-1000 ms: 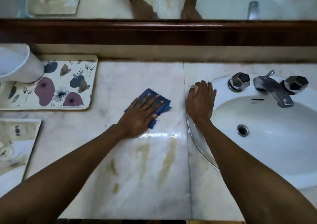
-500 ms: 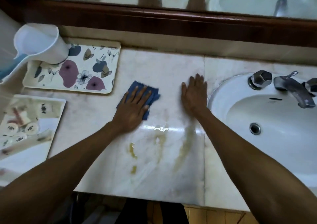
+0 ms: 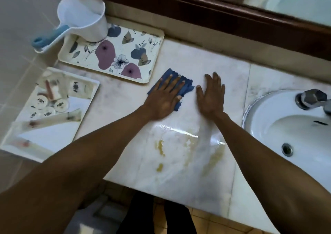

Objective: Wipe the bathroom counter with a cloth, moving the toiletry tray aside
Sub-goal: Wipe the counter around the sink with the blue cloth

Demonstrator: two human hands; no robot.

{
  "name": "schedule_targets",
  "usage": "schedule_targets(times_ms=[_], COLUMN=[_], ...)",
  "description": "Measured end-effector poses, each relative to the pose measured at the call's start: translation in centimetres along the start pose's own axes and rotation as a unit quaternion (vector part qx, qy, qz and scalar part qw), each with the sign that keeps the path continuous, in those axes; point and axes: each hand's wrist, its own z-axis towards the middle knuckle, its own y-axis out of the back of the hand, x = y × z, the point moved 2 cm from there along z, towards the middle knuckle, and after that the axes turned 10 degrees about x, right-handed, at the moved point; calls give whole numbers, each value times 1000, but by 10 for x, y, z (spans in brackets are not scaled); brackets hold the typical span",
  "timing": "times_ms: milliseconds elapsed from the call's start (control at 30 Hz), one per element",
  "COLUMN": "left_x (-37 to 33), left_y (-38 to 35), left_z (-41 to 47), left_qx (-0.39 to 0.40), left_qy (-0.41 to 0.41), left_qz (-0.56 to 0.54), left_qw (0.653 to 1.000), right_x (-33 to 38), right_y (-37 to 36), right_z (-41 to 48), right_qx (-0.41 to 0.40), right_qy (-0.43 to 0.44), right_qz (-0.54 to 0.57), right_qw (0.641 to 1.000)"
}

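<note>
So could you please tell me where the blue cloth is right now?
In the head view the blue cloth lies flat on the marble counter under the left hand, just right of the floral tray and beside the right hand.

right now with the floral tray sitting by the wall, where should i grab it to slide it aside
Probably the floral tray by its raised rim at the near right corner, coming from the right where the left hand presses the blue cloth. That corner is bare and closest; the white dipper weighs down the far left end, so slide rather than lift.
</note>
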Motion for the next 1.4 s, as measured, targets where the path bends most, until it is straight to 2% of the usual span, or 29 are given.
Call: schedule_targets(times_ms=[167, 267, 333, 500, 600, 800, 900, 1033, 1133, 1300, 1400], left_x=[18, 46, 58, 62, 54, 42, 58, 88, 96, 77, 65], left_y=[-19, -20, -18, -10, -24, -52, -48, -31, -22, -45, -56], left_z=[-131, -175, -173, -129, -152, -277, -269, -204, -177, -238, -285], left_qx=[33, 42, 40, -10, -40, -44, -46, -75, -75, -76, -48], left_qy=[9, 15, 15, 142, 153, 146, 155, 223, 238, 215, 210], left_qz=[13, 23, 23, -28, -38, -10, -13, -38, -45, -43, -22], left_qw=[999, 999, 999, 989, 987, 988, 987, 971, 967, 973, 976], right_x=[29, 57, 77, 110, 118, 143, 160, 172, 171, 173, 174], right_y=[-4, -12, -23, -47, -56, -74, -83, -101, -107, -108, -107], right_z=[2, -7, -20, -37, -41, -46, -50, -61, -62, -66, -67], right_qx=[33, 52, 65, 94, 104, 104, 106, 105, 97, 73, 71], right_qy=[-75, -30, 28, 93, 73, 63, 35, 57, 54, 54, 50], right_qz=[-22, -26, -33, -61, -72, -107, -85, -96, -100, -115, -114], right_qw=[996, 998, 997, 989, 989, 987, 990, 988, 989, 989, 990])
